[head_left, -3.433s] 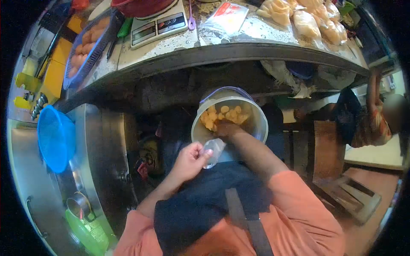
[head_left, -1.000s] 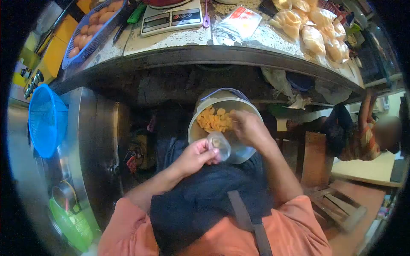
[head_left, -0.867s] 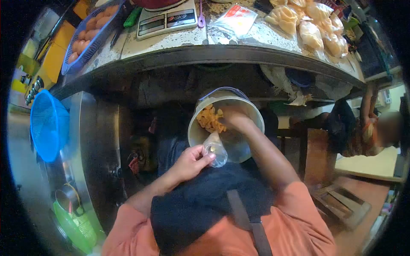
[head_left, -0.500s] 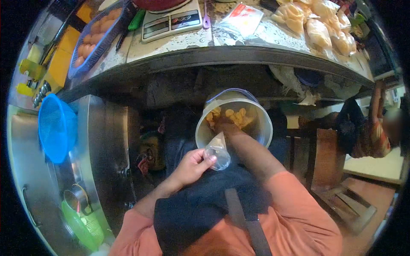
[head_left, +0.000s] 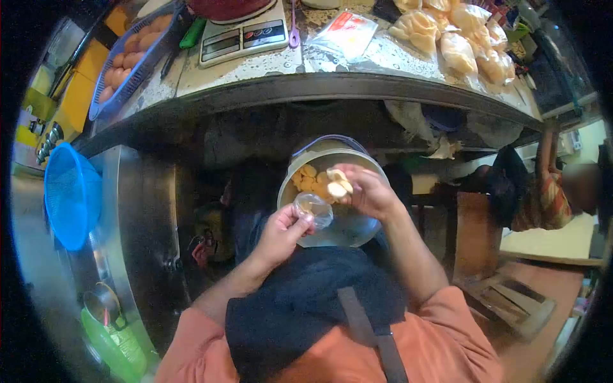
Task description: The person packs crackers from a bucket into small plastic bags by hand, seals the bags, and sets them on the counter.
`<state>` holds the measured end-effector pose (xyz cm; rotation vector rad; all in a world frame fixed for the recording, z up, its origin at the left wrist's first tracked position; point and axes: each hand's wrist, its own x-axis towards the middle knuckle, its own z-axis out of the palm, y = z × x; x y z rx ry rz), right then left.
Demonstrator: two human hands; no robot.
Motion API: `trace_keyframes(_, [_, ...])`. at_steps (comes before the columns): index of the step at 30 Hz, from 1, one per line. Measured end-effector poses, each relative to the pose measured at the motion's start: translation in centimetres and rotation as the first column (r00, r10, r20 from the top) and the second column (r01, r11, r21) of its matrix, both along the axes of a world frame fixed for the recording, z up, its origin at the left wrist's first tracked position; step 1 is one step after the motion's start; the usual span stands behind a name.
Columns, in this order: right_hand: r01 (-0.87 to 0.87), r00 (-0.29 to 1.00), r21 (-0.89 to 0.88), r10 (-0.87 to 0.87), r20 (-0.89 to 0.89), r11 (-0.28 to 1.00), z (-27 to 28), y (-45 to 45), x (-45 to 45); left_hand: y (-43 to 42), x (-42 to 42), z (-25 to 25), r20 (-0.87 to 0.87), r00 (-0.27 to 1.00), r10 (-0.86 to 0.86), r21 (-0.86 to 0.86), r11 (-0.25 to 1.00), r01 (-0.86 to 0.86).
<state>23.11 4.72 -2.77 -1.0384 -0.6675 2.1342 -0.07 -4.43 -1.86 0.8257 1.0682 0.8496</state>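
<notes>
My left hand [head_left: 282, 232] pinches the edge of a small clear plastic bag [head_left: 319, 216], whose round mouth faces up over the near left of a pail. Close to that mouth, my right hand [head_left: 371, 195] grips several pale yellow, rounded food pieces [head_left: 338, 184]; their exact kind is unclear. The white pail [head_left: 345, 237] stands between my legs with its handle [head_left: 329, 136] at the far side. More yellow pieces [head_left: 308, 180] lie inside it. A few pieces seem to sit low in the bag, though my fingers partly cover it.
Above the pail runs a wet worktop [head_left: 255, 71] with filled clear bags [head_left: 458, 52], a kitchen scale [head_left: 244, 42], a flat plastic packet [head_left: 348, 33] and a blue basket of eggs [head_left: 131, 60]. A blue colander [head_left: 71, 196] hangs left. Another person [head_left: 543, 198] is at far right.
My right hand has come up from deep in the pail, now holding food pieces beside the bag. The bag has risen slightly, and the whole view has shifted a little.
</notes>
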Motion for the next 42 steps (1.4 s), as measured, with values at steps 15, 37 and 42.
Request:
trace_keyframes(15, [0.04, 0.998, 0.152, -0.046, 0.041, 0.988, 5.5, -3.7, -1.5, 2.1, 3.4, -0.5, 0.389, 0.92, 0.054, -0.104, 0.994, -0.014])
trace_keyframes(37, [-0.367, 0.871, 0.418, 0.15, 0.467, 0.831, 6.6, -1.9, 0.2, 1.8, 3.1, -1.4, 0.261, 0.965, -0.037, -0.053, 0.997, 0.052])
trace_keyframes(42, [-0.476, 0.776, 0.479, 0.095, 0.624, 0.738, 7.5, -1.8, -0.3, 1.7, 3.3, -1.6, 0.29, 0.956, -0.035, -0.064, 0.996, 0.056])
